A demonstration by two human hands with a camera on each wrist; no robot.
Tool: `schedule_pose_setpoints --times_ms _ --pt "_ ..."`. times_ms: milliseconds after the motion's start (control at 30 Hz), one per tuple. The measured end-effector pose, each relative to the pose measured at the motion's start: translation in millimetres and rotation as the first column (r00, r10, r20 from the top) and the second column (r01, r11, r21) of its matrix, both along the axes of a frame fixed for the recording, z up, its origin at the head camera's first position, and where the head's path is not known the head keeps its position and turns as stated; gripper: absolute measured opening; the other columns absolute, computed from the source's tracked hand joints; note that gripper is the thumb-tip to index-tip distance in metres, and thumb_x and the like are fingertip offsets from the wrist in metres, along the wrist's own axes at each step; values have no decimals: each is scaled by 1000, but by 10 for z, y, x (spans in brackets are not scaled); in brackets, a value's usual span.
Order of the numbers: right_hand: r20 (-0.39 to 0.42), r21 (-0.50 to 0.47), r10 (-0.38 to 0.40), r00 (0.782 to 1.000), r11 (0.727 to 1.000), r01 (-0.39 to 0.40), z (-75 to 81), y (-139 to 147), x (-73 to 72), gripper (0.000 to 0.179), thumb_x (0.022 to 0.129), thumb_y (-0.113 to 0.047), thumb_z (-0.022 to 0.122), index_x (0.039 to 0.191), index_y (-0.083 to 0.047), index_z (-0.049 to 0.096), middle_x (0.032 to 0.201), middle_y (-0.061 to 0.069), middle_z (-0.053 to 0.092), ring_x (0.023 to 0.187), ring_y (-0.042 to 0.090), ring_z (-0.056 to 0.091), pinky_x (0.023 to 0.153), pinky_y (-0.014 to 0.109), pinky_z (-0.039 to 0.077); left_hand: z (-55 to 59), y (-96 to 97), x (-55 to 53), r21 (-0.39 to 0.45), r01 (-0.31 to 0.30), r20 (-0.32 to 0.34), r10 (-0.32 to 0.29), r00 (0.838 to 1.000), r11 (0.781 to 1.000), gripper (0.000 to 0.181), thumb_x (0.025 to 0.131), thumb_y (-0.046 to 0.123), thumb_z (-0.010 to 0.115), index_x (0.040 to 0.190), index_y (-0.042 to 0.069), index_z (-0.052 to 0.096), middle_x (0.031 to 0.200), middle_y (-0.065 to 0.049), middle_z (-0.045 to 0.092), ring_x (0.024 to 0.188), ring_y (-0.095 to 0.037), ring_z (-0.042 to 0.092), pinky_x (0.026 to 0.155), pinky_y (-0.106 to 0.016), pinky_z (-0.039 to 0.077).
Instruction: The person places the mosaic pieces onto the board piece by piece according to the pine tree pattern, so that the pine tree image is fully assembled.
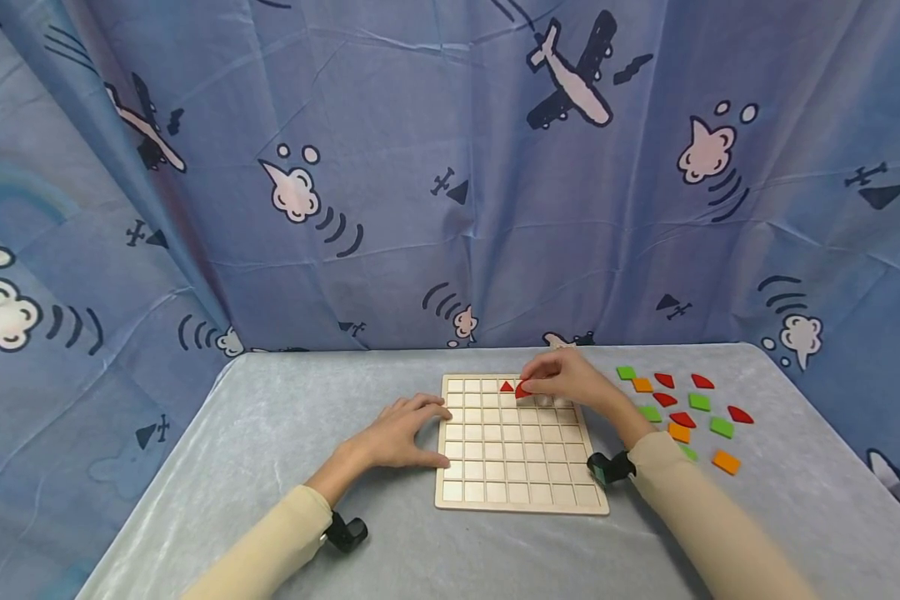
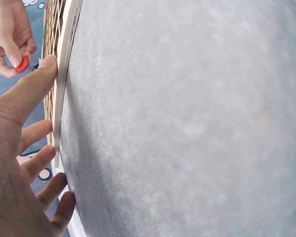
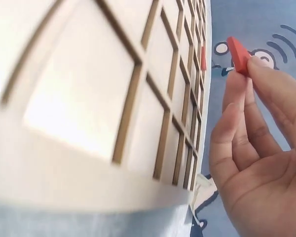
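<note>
The piece [image 1: 523, 389] is red, flat and fan-shaped, with one curved edge; from the right wrist it shows a pointed end and a plain thick side; the right hand [image 1: 567, 381] pinches it between thumb and fingertips near the board's far edge, seemingly just above the surface, though the gap is hard to judge. The left hand [image 1: 399, 433] has its fingers spread, thumb and fingertips touching the left edge of the board [image 1: 517, 454]; this is pale wood, ruled into squares by darker lines.

A small red triangle [image 1: 506, 387] lies in the far row, just left of the piece; right of the board are scattered red fans [image 1: 740, 414], green squares [image 1: 699, 402] and orange squares [image 1: 678, 432]; the right hand covers the board's far right corner, and the right sleeve [image 1: 671, 475] partly hides one green square; each wrist bears a black camera [image 1: 345, 532]; a grey cloth [image 1: 307, 433] lies beneath; the blue curtain [image 1: 390, 167] behind is printed with planes, clouds and curved strokes.
</note>
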State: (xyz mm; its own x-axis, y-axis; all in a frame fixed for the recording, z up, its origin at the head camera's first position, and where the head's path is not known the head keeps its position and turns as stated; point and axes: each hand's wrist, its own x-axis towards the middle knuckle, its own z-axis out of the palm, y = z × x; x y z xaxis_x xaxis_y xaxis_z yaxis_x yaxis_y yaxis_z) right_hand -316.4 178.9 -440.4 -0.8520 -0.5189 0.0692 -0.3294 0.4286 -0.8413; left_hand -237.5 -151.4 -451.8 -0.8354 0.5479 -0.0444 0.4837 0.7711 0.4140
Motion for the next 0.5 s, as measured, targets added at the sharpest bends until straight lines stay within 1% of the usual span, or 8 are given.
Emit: schedule_pose_setpoints --times_ms 67,167,333,400,433,500 --pt "25 -12 5 1000 1000 -5 0 -46 -11 24 88 -14 74 107 1 71 98 19 75 81 28 71 70 31 56 -4 -3 -5 -4 0 -1 0 1000 1000 70 79 57 76 137 26 54 154 -1 41 138 -30 41 111 -58 34" --pt "41 -23 7 999 1000 -6 -15 -108 -16 22 88 -14 75 104 0 71 95 21 75 80 35 71 67 37 57 2 -5 -9 -6 0 4 0 1000 1000 70 79 58 75 138 26 54 154 0 41 139 -30 41 111 -58 34" --pt "38 -10 -5 999 1000 6 -27 -214 1 19 88 -11 74 103 1 71 93 21 74 75 31 70 63 39 57 9 -1 -16 -9 4 7 -4 1000 1000 70 79 59 75 138 26 54 154 -1 41 138 -30 41 110 -59 35" --pt "54 -9 -12 998 1000 12 -23 -260 8 18 88 -10 74 102 1 71 91 21 74 71 30 69 61 39 57 4 -1 -18 -12 4 5 -4 1000 1000 70 79 59 75 138 26 54 154 -1 41 139 -30 41 110 -59 35" --pt "67 -18 -7 998 1000 8 -21 -280 11 18 88 -9 73 102 1 71 91 22 74 69 32 68 61 40 57 1 -1 -19 -13 5 5 -4 1000 1000 70 79 59 75 138 26 54 154 -1 41 139 -30 41 110 -59 35" --pt "81 -22 -8 997 1000 9 -30 -317 5 17 87 -9 74 101 0 71 90 21 74 68 29 68 60 38 57 2 1 -18 -11 4 7 -4 1000 1000 70 79 58 75 138 26 54 154 -1 41 139 -30 41 110 -59 35"
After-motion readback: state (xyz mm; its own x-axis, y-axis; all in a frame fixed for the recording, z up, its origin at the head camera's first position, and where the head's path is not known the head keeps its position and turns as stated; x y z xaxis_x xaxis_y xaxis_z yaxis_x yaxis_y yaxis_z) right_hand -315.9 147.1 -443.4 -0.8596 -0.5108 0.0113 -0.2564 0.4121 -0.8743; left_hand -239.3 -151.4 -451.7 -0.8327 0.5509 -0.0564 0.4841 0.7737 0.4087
